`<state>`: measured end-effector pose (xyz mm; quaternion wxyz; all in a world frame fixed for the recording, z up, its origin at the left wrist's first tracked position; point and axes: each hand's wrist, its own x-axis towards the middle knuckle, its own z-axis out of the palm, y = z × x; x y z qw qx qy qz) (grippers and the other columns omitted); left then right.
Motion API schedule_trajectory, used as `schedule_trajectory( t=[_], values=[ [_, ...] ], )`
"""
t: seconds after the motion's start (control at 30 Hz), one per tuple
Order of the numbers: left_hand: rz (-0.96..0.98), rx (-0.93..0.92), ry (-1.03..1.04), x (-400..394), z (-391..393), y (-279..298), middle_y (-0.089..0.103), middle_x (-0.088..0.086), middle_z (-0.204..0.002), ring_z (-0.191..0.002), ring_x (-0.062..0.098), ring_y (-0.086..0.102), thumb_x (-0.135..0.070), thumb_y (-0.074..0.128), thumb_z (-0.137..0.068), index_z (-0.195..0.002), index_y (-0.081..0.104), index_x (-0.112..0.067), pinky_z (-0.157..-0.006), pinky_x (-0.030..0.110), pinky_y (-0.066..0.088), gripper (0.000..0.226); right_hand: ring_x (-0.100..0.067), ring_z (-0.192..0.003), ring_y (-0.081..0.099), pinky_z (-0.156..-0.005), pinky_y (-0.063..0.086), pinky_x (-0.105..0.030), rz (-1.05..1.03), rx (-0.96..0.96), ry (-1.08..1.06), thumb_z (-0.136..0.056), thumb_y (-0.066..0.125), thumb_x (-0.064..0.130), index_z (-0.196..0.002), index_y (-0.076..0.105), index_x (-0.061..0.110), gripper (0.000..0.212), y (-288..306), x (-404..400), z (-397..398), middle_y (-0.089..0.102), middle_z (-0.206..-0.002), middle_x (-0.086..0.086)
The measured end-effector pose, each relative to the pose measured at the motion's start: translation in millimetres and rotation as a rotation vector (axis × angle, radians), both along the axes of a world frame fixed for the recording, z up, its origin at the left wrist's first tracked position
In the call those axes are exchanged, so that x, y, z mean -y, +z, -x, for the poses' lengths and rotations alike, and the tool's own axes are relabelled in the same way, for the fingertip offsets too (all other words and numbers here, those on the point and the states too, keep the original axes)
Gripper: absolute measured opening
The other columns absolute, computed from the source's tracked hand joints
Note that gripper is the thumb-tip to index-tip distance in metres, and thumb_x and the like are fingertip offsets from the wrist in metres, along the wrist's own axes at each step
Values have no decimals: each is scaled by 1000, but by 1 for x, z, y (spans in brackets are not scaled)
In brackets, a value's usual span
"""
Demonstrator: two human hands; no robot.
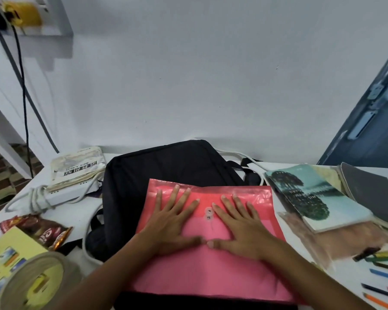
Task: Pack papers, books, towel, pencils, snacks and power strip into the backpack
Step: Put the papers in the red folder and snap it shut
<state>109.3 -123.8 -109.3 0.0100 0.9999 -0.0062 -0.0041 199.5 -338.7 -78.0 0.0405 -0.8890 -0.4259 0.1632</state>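
We press both hands, left hand (173,220) and right hand (240,224), flat with fingers spread, gripping nothing, on the pink folder (211,274) lying beneath our palms atop the backpack (157,166). It looks light, flexible and slippery; we'd grip its side edges.

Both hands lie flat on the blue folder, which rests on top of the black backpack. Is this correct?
Not quite: the folder is pink, not blue. The head view shows it. The rest holds: the left hand and the right hand lie flat on it with straight fingers, and it rests on top of the black backpack.
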Motion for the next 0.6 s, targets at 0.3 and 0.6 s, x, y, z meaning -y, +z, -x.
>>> schedule_trajectory(
  t=[0.3,0.6],
  values=[
    [66,19,-154,-11,1,9,-17,4,-158,-141,28,-30,-90,36,-70,-152,7,-37,-110,63,-17,101,-24,-133,40,-110,29,-40,-116,16,-230,-73,72,49,-145,35,31,83,43,-17,-55,46,-144,0],
    [39,408,-132,0,0,42,30,19,-153,-143,42,16,-78,44,-77,-138,49,-16,-104,75,14,87,-29,-87,69,-82,57,-42,9,-710,-401,-74,78,10,-88,74,15,15,91,33,-80,73,-94,-12]
  ],
)
